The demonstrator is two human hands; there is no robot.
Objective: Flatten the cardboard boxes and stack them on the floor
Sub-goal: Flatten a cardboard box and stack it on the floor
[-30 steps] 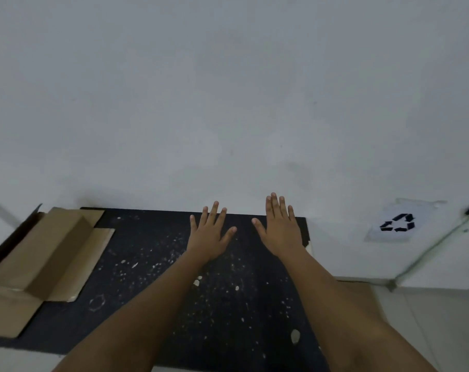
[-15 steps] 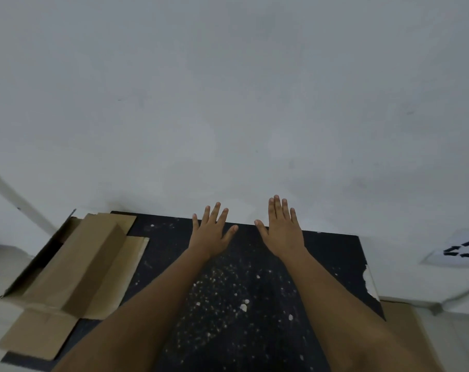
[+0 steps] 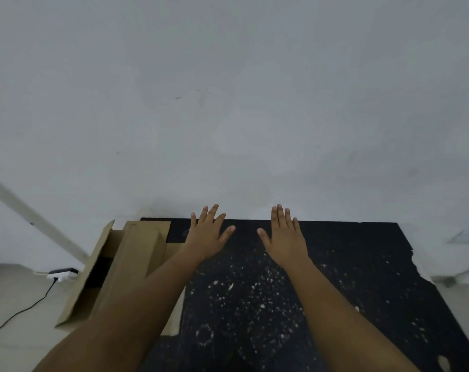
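Note:
An open brown cardboard box (image 3: 136, 264) lies on its side at the left edge of a black speckled mat (image 3: 349, 277), its flaps spread and its dark inside showing. My left hand (image 3: 207, 234) is stretched out palm down with fingers spread, just right of the box and over the mat's far edge. My right hand (image 3: 284, 236) is held the same way a little to the right. Both hands hold nothing. My left forearm covers part of the box.
A plain white wall (image 3: 228, 103) rises straight ahead behind the mat. A white power strip (image 3: 61, 273) with a black cable lies on the pale floor at the left. A white rail (image 3: 34, 218) slants along the left wall. The mat's right edge is torn.
The view has swung left: the box and mat have shifted right in the frame, and the recycling sign has slid out to the right edge. Both hands stay flat and spread.

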